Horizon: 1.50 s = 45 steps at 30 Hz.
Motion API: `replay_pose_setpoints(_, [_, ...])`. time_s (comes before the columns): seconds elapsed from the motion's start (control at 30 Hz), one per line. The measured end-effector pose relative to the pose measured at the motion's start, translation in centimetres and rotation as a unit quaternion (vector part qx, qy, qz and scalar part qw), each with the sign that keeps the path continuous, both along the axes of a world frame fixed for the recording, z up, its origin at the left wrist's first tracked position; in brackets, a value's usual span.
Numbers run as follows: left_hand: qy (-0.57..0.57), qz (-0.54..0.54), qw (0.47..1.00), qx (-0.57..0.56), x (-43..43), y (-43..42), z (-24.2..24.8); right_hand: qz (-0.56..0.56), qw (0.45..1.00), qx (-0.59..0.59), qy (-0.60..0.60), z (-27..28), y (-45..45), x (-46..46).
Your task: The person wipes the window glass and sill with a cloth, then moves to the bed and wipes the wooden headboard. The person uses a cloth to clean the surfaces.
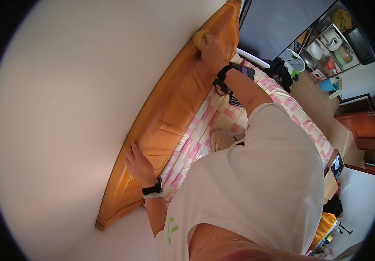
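A wooden headboard point(171, 94) runs diagonally along the pale wall. My right hand point(212, 50), high in the view, presses a yellow cloth point(200, 38) against its top rail near the upper end. Farther down, my left hand point(138, 163) lies on the same rail, fingers bent over the edge, with nothing seen in it. Black bands circle both wrists. Beside the headboard spreads a bed with a pink and cream checked cover point(187, 153). Dark devices, one with keys point(235, 100), lie on the bed by my right forearm, which partly hides them.
Beyond the bed stand a metal shelf rack point(345, 67) with household goods, a white and green bin point(293, 62), a blue bucket point(329, 84) and a reddish wooden cabinet point(365, 122). An open cardboard box point(330, 186) sits at the bed's far edge.
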<state>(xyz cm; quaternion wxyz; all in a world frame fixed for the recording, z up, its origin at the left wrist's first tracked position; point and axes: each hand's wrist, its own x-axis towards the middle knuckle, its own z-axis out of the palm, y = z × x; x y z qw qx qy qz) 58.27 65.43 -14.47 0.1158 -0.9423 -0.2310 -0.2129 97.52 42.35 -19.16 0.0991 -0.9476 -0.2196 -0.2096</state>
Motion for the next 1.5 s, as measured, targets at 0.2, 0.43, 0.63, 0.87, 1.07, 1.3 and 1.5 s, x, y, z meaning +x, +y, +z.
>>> replay_pose_setpoints(0.2, [0.006, 0.01, 1.0, 0.006, -0.6, 0.3, -0.6, -0.079, 0.995, 0.031, -0.059, -1.4, -4.0, 8.5])
replay_pose_setpoints(0.43, [-0.006, 0.06, 0.998, 0.022, -0.7, -0.5, -0.8, -0.129, 0.992, -0.004, 0.015, -1.3, -10.3, 19.4])
replay_pose_setpoints(0.63, [0.043, 0.085, 0.995, 0.017, -0.4, -1.3, 0.6, -0.062, 0.996, -0.018, 0.059, -1.4, -11.7, 21.3])
replay_pose_setpoints(0.87, [-0.003, 0.093, 0.995, 0.048, 0.1, -1.6, 0.1, 0.074, 0.997, 0.014, -0.03, -0.5, -9.3, 15.1])
replay_pose_setpoints(1.07, [-0.03, 0.101, 0.993, 0.055, 0.5, -1.7, -0.3, 0.192, 0.981, 0.024, -0.03, 0.8, -3.8, 3.2])
replay_pose_setpoints(1.3, [-0.083, 0.044, 0.995, -0.024, 0.8, -1.9, 1.3, 0.36, 0.93, 0.01, 0.067, 3.5, 4.8, -10.9])
replay_pose_setpoints(1.5, [-0.149, 0.006, 0.973, -0.177, -2.1, -2.1, 2.7, 0.479, 0.876, 0.014, 0.052, 4.7, 11.6, -21.0])
